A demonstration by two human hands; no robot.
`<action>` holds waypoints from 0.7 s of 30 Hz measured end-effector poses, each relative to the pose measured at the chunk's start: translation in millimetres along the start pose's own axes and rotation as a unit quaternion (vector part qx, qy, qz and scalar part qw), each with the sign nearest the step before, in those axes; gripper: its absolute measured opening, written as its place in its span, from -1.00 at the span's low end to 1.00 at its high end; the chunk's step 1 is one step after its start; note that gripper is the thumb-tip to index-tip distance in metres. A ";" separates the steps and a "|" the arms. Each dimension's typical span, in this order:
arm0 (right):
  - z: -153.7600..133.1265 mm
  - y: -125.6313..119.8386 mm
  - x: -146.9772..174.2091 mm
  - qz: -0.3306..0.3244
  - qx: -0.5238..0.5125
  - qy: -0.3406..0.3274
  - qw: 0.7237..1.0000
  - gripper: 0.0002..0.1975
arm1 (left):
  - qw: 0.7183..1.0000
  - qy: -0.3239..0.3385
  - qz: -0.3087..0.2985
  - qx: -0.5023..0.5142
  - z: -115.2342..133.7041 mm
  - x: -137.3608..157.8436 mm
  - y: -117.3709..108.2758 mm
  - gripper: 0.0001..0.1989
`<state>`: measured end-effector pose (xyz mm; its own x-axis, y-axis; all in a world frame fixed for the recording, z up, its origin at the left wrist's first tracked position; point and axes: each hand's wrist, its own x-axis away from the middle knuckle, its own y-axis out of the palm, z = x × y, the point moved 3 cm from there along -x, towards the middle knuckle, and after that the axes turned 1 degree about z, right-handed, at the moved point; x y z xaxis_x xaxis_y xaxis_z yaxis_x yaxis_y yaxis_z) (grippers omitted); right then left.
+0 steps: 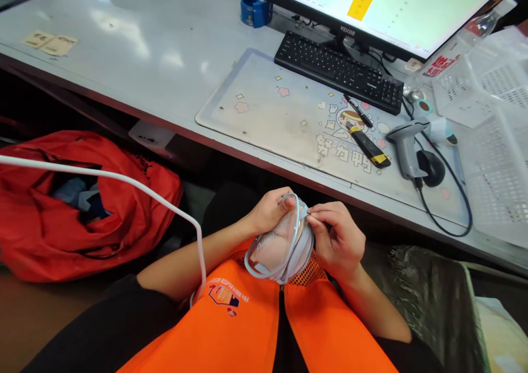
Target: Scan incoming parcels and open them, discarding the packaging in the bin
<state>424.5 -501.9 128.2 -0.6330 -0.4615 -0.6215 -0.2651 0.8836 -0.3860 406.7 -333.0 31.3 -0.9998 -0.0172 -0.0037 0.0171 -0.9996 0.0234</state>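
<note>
Close to my chest, a small rounded clear pouch [277, 252] with pale blue edging shows something soft and pale pink through its side. My left hand [273, 212] is closed round the pouch's upper left edge, thumb on top. With thumb and forefinger, my right hand [337, 240] pinches a small light blue tab at the pouch's upper right rim. Whether the tab is a zip pull is too small to tell. Just below the pouch is the orange vest [247, 329] that I wear.
The desk [157, 70] ahead carries a keyboard [338, 70], a utility knife [368, 144], a pen [358, 110], a barcode scanner [406, 144] and a mouse [431, 168]. White plastic baskets [495, 169] stand right. A red bag [124, 224] lies left, crossed by a white cable [124, 177].
</note>
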 end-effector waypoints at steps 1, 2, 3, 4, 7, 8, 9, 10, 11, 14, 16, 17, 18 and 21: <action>-0.5 0.9 -2.0 -0.002 0.016 -0.025 1.000 -0.72 | 1.000 -0.001 0.002 -0.001 0.6 -1.8 -1.4 -0.14; 0.4 1.1 -4.7 -0.005 0.027 -0.036 0.999 -0.73 | 1.000 0.003 0.003 -0.007 2.4 -3.0 -3.0 -0.15; 2.5 0.4 -8.0 -0.006 0.028 -0.028 0.999 -0.75 | 1.000 0.016 0.008 -0.016 5.8 -3.7 -5.1 -0.18; 5.7 -0.8 -11.5 -0.005 0.020 -0.005 1.000 -0.78 | 0.998 0.045 0.015 -0.028 11.0 -3.6 -7.4 -0.24; 16.9 -2.8 -17.5 -0.010 -0.046 0.116 0.992 -0.90 | 0.982 0.183 0.009 -0.044 29.1 2.3 -11.6 -0.50; 19.9 -1.5 -16.5 -0.016 -0.071 0.154 0.985 -0.92 | 0.975 0.219 0.001 -0.040 32.8 6.2 -11.7 -0.57; 22.3 1.1 -13.6 -0.024 -0.091 0.185 0.978 -0.92 | 0.971 0.238 -0.004 -0.037 34.0 10.8 -11.1 -0.60; 24.2 4.8 -9.1 -0.033 -0.108 0.211 0.971 -0.91 | 0.970 0.238 -0.004 -0.040 32.5 15.7 -10.0 -0.60; 25.9 9.3 -3.2 -0.040 -0.120 0.231 0.965 -0.90 | 0.973 0.225 0.005 -0.050 28.7 20.7 -8.7 -0.58; 30.4 22.3 17.2 -0.041 -0.125 0.258 0.957 -0.88 | 0.982 0.158 0.045 -0.091 10.2 35.3 -3.7 -0.46; 31.7 26.3 27.2 -0.027 -0.098 0.235 0.967 -0.88 | 0.985 0.126 0.059 -0.103 -2.0 41.8 -0.3 -0.42; 31.7 26.8 30.5 -0.024 -0.082 0.214 0.973 -0.89 | 0.985 0.120 0.062 -0.103 -6.9 43.5 1.1 -0.41; 31.4 26.5 32.8 -0.028 -0.070 0.191 0.979 -0.89 | 0.986 0.117 0.064 -0.103 -10.8 44.3 2.2 -0.40; 29.5 22.0 36.6 -0.059 -0.060 0.132 0.988 -0.90 | 0.988 0.099 0.072 -0.098 -18.4 42.2 3.4 -0.38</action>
<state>416.9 -501.7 76.8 -0.7553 -0.5394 -0.3722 -0.4230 0.8351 -0.3517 364.6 -337.6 12.8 -0.9667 -0.1450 -0.2109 0.1795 -0.9714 -0.1551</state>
